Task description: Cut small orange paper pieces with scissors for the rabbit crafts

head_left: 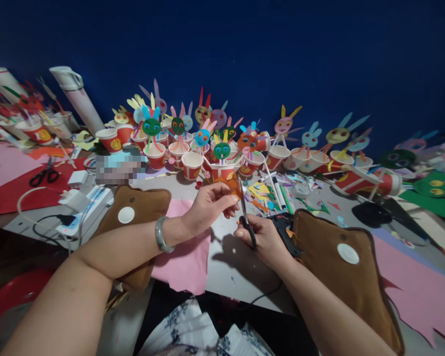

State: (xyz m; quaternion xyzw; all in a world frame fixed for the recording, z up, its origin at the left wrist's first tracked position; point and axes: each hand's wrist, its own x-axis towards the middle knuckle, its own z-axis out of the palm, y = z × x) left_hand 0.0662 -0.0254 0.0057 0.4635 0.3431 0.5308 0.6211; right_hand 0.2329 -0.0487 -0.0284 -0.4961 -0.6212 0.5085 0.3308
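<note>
The left hand [207,205] pinches a small orange paper [230,187] in its fingers, just above the desk [230,267]. The right hand [265,240] is closed around the scissors [246,220], and their blades touch the paper. Paper-cup bunnies [222,158] stand behind.

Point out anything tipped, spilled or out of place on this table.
One red paper cup lies on its side at the right, while the other cups stand upright. Coloured paper scraps are strewn beyond the right hand holding scissors.
</note>
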